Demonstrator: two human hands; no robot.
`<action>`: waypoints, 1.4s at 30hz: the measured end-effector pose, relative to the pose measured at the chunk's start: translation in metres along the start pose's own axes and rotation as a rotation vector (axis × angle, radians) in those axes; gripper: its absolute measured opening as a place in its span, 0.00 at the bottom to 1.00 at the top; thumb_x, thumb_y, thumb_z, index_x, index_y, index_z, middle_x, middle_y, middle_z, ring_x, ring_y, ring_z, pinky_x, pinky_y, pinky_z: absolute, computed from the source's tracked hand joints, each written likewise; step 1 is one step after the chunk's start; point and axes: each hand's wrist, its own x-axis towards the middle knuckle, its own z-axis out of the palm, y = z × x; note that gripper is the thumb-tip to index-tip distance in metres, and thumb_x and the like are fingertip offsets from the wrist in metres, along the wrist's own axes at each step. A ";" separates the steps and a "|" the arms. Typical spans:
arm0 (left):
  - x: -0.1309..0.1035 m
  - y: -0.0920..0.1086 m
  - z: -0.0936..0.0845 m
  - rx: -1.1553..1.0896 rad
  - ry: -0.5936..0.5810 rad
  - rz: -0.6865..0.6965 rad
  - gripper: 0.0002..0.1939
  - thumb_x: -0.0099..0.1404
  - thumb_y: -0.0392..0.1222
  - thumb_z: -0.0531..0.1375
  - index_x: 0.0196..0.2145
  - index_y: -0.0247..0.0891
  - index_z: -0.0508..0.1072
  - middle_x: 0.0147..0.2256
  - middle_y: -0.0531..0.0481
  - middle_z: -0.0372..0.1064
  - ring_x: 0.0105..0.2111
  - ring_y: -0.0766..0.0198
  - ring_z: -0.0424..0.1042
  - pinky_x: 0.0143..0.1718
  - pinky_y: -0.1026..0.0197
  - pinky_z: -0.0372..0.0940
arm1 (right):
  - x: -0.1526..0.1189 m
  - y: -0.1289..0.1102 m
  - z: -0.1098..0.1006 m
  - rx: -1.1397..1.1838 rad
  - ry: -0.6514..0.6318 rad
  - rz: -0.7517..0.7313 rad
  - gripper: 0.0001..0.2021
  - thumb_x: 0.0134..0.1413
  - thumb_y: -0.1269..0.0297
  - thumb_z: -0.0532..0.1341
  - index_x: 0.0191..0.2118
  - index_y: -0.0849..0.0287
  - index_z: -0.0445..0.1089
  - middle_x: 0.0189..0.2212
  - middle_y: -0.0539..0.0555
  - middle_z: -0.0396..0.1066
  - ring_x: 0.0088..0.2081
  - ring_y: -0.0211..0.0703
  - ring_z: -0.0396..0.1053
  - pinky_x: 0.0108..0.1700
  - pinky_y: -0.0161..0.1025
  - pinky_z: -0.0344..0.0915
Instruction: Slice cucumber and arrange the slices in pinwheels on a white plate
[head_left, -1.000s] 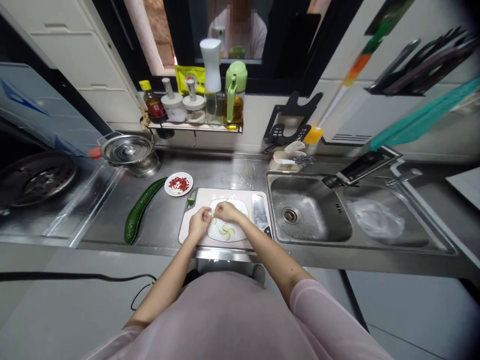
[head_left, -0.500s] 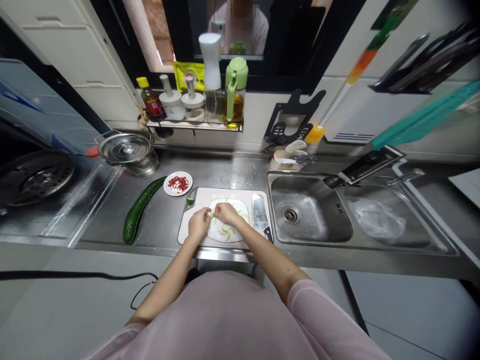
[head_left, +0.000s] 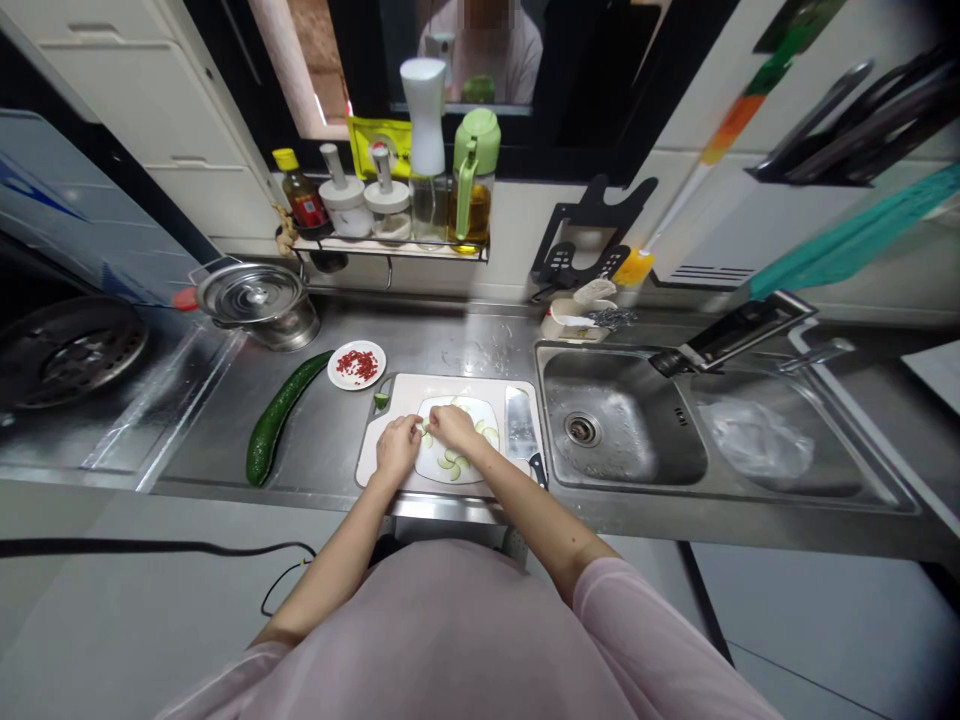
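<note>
Head view, looking down: over the left part of a white squarish plate [head_left: 427,468], the left hand [head_left: 399,448] and right hand [head_left: 451,428] nearly meet at their fingertips. Both sets of fingers are curled inward, but the gap between thumb and fingers is too small to read on either hand, so I cannot tell whether a slice is pinched there. Thin, green-edged cucumber slices [head_left: 450,464] lie on the plate; one fan near its lower edge shows fairly well, another at the right edge lies partly behind the right hand and wrist, and those at the top and beside the fingertips are only partly visible. Beneath the plate is a pale cutting board [head_left: 371,462], its lower right crossed by the right forearm. On the board's right side rests a cleaver [head_left: 519,422], its dark handle towards the near edge. A cut green piece [head_left: 382,400] sits at the upper left corner, near a small white dish [head_left: 337,378] of chopped red bits [head_left: 357,366], too fine to identify. Left of these lies a whole cucumber [head_left: 279,425].
</note>
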 end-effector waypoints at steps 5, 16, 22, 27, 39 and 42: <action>0.000 -0.004 0.002 0.011 0.020 -0.005 0.15 0.63 0.38 0.56 0.47 0.42 0.73 0.43 0.45 0.71 0.44 0.56 0.69 0.46 0.58 0.61 | -0.003 0.001 -0.001 -0.021 0.002 0.007 0.09 0.59 0.60 0.58 0.42 0.57 0.72 0.41 0.57 0.74 0.44 0.45 0.70 0.38 0.34 0.57; -0.002 -0.011 0.008 -0.076 0.082 -0.046 0.14 0.63 0.40 0.57 0.47 0.40 0.72 0.45 0.44 0.70 0.44 0.57 0.69 0.46 0.58 0.62 | -0.007 0.003 -0.003 0.013 0.040 0.029 0.11 0.62 0.60 0.55 0.43 0.57 0.71 0.41 0.56 0.75 0.42 0.44 0.70 0.36 0.34 0.56; -0.005 -0.008 0.007 -0.066 0.147 -0.081 0.12 0.64 0.43 0.56 0.43 0.40 0.74 0.43 0.44 0.70 0.44 0.55 0.68 0.47 0.57 0.61 | -0.008 0.011 -0.007 0.032 0.113 -0.010 0.11 0.63 0.63 0.53 0.45 0.57 0.70 0.43 0.56 0.74 0.42 0.43 0.70 0.38 0.34 0.56; -0.001 -0.001 0.009 -0.020 0.134 -0.103 0.09 0.63 0.46 0.58 0.36 0.41 0.75 0.39 0.45 0.68 0.43 0.54 0.67 0.46 0.56 0.60 | -0.010 0.009 0.000 0.028 0.089 -0.027 0.09 0.62 0.64 0.54 0.43 0.57 0.70 0.43 0.56 0.74 0.43 0.43 0.70 0.38 0.34 0.56; 0.002 0.000 0.011 -0.004 0.083 -0.147 0.09 0.61 0.47 0.60 0.36 0.42 0.75 0.39 0.45 0.66 0.44 0.53 0.66 0.44 0.56 0.60 | -0.003 0.006 0.010 0.038 0.076 -0.016 0.10 0.62 0.63 0.54 0.43 0.56 0.71 0.41 0.55 0.74 0.42 0.42 0.69 0.37 0.34 0.55; 0.003 0.000 0.010 -0.009 0.078 -0.165 0.08 0.61 0.47 0.61 0.36 0.42 0.75 0.38 0.45 0.66 0.44 0.54 0.66 0.45 0.57 0.60 | 0.001 0.005 0.010 0.036 0.077 -0.007 0.09 0.62 0.61 0.55 0.43 0.57 0.70 0.41 0.55 0.74 0.41 0.42 0.69 0.36 0.34 0.55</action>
